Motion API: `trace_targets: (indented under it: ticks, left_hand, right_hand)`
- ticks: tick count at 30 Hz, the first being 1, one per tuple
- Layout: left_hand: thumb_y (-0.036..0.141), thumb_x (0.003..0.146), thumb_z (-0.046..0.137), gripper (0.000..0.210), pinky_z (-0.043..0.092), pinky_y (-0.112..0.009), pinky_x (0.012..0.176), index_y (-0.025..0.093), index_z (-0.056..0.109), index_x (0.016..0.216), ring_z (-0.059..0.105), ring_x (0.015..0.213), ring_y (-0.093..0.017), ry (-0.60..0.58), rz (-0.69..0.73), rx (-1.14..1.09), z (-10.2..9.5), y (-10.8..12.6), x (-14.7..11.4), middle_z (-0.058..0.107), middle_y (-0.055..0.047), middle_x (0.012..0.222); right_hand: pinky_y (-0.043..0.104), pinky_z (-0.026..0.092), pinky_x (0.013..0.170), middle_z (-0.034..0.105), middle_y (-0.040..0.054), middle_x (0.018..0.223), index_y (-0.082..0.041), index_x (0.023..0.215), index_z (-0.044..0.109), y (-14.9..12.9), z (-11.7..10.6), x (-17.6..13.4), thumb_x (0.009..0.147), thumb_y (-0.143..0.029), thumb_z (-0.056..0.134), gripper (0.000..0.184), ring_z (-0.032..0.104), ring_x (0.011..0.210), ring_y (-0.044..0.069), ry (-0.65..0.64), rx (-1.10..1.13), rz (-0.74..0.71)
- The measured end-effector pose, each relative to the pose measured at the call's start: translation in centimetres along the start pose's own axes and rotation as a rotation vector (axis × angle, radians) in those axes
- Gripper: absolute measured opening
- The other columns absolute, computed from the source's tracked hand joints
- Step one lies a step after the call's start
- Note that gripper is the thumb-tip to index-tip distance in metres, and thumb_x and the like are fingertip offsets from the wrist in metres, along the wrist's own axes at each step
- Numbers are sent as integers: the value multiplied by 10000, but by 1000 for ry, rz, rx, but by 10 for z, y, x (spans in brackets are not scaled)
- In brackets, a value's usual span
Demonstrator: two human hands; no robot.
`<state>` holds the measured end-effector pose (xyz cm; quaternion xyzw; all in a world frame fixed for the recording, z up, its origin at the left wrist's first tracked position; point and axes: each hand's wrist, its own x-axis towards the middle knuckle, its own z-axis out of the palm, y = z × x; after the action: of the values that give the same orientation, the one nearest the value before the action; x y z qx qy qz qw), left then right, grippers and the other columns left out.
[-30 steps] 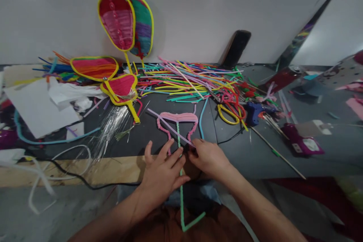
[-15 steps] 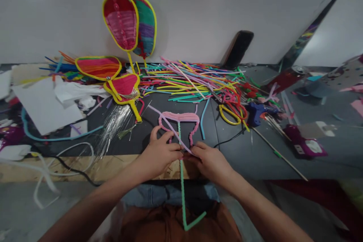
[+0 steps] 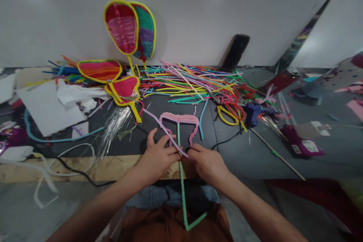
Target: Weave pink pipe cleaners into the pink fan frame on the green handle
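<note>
A pink pipe-cleaner frame [image 3: 181, 118], wrapped in rows along its top, lies at the table's front edge. Down its middle runs a twisted green pipe-cleaner stem [image 3: 182, 185], bent at its lower end over my lap. My right hand [image 3: 208, 160] pinches the near end of a lilac pipe cleaner [image 3: 167, 131], which slants across the frame to the upper left. My left hand [image 3: 160, 159] presses thumb and forefinger together at the stem, its other fingers raised. The exact spot under the left fingertips is partly hidden.
Behind lies a heap of coloured pipe cleaners [image 3: 181, 83]. Finished yellow-edged wrapped shapes [image 3: 121, 26] lean on the wall, near a phone [image 3: 236, 51]. Scissors [image 3: 227, 115], a blue glue gun [image 3: 253, 114] and a thin stick [image 3: 278, 154] lie right; silver tinsel [image 3: 113, 132] and cables left.
The lilac pipe cleaner has swung lower and leftward at its far end. My right hand has shifted slightly with its near end; my left hand stays at the stem.
</note>
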<state>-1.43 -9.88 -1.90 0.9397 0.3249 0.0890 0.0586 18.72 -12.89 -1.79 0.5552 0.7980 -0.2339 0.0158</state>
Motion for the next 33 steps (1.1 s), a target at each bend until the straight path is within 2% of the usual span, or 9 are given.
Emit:
trace_targets:
  ticks: [4,7,10,12,14,17,21,28,33]
  left_hand:
    - [185,779,602,273,-9,-601,1026,357,620,991,429,1210,-265,8,0,-15,5,-1,-3,690,40,1033]
    - [232,802,592,295,52,-524,1041,380,610,1056,432,1204,-237,20,-8,-100,6,-4,-7,674,44,1081]
    - [272,857,526,226,205,-430,984,333,637,1045,508,1087,-195,68,-195,-141,4,-7,-12,676,11,1066]
    - [299,871,500,198,258,-415,922,273,661,982,537,998,-196,102,-370,-110,3,-8,-12,688,-19,1004]
    - [331,864,505,195,266,-430,888,248,665,938,537,968,-216,121,-488,-74,3,-8,-10,693,-32,955]
    - [348,851,518,188,250,-462,878,246,660,918,530,972,-239,135,-564,-47,4,-4,-3,690,-38,940]
    - [331,848,515,178,248,-479,875,233,654,899,525,950,-244,176,-592,-44,8,0,8,684,-48,936]
    - [306,844,513,172,250,-479,898,233,656,908,504,962,-240,205,-542,-81,18,-3,10,678,-50,947]
    - [309,852,509,164,218,-502,917,248,649,914,510,967,-242,210,-532,-52,16,1,9,682,-39,951]
  right_hand:
    - [212,361,584,619,-3,988,-261,915,597,2,2,2,867,-151,387,241,594,790,127,20,11,-12]
    - [206,378,647,624,11,945,-228,878,599,9,0,4,861,-180,430,176,587,816,133,39,139,-67]
    - [211,387,665,633,7,839,-203,864,586,16,-4,7,860,-239,464,127,579,772,139,64,318,-79]
    - [218,380,640,640,7,801,-196,876,575,19,-7,10,873,-262,447,143,580,721,143,113,368,-3]
    - [228,363,619,655,21,807,-193,893,572,18,-9,14,886,-283,434,165,592,705,153,168,329,101]
    - [246,327,595,672,50,806,-184,891,576,10,-10,20,879,-328,462,184,609,705,177,201,170,217]
    - [253,286,580,672,57,793,-180,865,575,1,-7,25,863,-269,475,134,609,695,175,207,36,261]
    - [249,261,564,655,32,796,-198,856,564,1,-2,25,888,-245,414,161,582,668,143,229,-5,267]
    - [245,279,563,653,38,800,-202,865,572,-1,0,27,886,-244,406,172,567,638,144,245,-12,275]
